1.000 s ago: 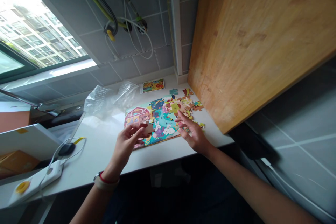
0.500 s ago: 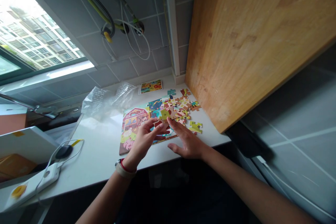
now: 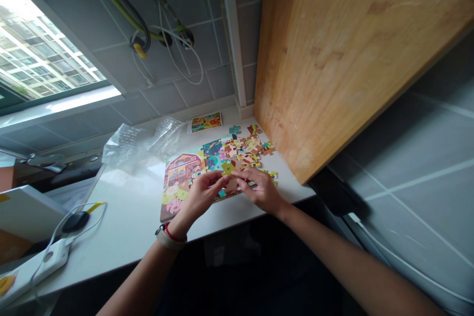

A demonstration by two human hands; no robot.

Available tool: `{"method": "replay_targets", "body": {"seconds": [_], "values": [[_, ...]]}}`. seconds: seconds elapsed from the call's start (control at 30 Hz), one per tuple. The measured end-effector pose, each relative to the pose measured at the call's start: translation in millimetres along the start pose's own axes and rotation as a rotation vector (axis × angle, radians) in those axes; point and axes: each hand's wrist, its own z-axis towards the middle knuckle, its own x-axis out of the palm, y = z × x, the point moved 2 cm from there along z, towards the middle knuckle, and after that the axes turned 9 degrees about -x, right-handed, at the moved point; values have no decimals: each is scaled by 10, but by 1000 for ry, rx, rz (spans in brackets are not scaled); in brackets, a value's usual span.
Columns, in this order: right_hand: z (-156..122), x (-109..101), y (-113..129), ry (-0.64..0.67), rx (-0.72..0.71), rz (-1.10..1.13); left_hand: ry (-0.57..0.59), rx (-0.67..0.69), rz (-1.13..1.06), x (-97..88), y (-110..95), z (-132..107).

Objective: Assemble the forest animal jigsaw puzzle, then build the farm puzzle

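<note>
A green puzzle piece (image 3: pixel 228 167) is held up over the partly assembled jigsaw puzzle (image 3: pixel 181 170), which shows a red barn on its left part. My left hand (image 3: pixel 203 192) pinches the piece at its lower left edge. From the other side my right hand (image 3: pixel 262 191) meets it, thumb and forefinger closed at its right edge. Several loose puzzle pieces (image 3: pixel 254 144) lie heaped on and beside the right part of the puzzle. Both hands cover some of the puzzle's lower middle.
Behind the puzzle are crumpled clear plastic (image 3: pixel 128 145) and a small picture card (image 3: pixel 206 122). A large wooden board (image 3: pixel 333 49) stands close on the right. To the left, a white power strip (image 3: pixel 40 269) with cables lies on the white countertop (image 3: pixel 122 217).
My right hand's spread thumb and fingers have closed to a pinch at the green puzzle piece. My left hand keeps its hold. The whole view has shifted slightly.
</note>
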Motion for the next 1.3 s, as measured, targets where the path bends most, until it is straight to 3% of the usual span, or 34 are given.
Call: {"method": "replay_targets", "body": {"seconds": [0.2,0.33,0.43,0.6,0.77,1.0,1.13,1.3], "values": [[17,-182,-222,-396,275,68,-133,150,349,48,85,64],[-22,-204,-403,-524,361,61,-99,376,583,126,114,199],[-56,-181,-481,-540,341,33,-38,474,637,187,103,395],[-77,-135,-548,-462,295,7,-12,523,641,267,50,772],[-72,-137,-554,-467,361,115,-35,549,631,302,-35,918],[-51,-145,-489,-483,374,114,-141,522,576,146,-91,656],[-36,-130,-431,-501,428,199,-260,441,645,2,63,337],[-40,-133,-380,-478,419,171,-266,368,767,-11,300,-39]]}}
